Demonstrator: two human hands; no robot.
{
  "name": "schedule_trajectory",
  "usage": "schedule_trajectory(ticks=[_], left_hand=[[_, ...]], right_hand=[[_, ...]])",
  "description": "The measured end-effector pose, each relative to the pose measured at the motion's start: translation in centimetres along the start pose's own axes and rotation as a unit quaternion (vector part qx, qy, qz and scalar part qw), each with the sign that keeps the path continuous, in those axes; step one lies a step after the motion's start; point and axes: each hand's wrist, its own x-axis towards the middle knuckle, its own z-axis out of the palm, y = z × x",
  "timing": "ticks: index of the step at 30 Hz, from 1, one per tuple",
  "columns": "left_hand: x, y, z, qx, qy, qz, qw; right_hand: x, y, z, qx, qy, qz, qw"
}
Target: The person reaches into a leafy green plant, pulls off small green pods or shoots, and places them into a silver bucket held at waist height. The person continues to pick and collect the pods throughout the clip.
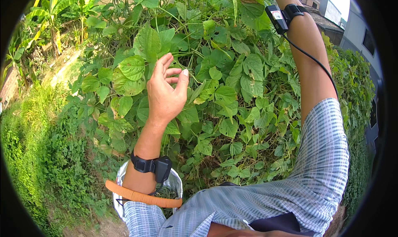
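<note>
My left hand (168,89) is raised in front of a dense wall of climbing bean vines (225,95), its fingers curled and apart, with no object visible in it. Broad green leaves (132,68) are just left of and behind its fingers. My right arm reaches up past the top right edge, so my right hand is out of view. Both forearms wear black strapped devices (163,169) with cables. Over my left arm lies the ribbed orange handle (143,196) of a silver-lined container (176,184), which holds thin green pieces, partly hidden by the arm.
Banana plants (51,14) grow at the upper left above a sunlit dirt strip (65,67). Low green growth (59,162) covers the left side. Buildings (331,11) stand at the upper right, beyond the vines.
</note>
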Motion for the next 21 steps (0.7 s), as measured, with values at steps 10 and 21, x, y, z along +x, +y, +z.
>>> schedule_trajectory(ticks=[10, 21], left_hand=[[-6.0, 0.0, -1.0, -0.039, 0.042, 0.001, 0.998], [-7.4, -1.7, 0.3, -0.038, 0.07, -0.071, 0.994]], right_hand=[[0.4, 18.1, 6.4, 0.084, -0.063, 0.093, 0.99], [1.3, 21.3, 13.2, 0.046, -0.075, 0.039, 0.995]])
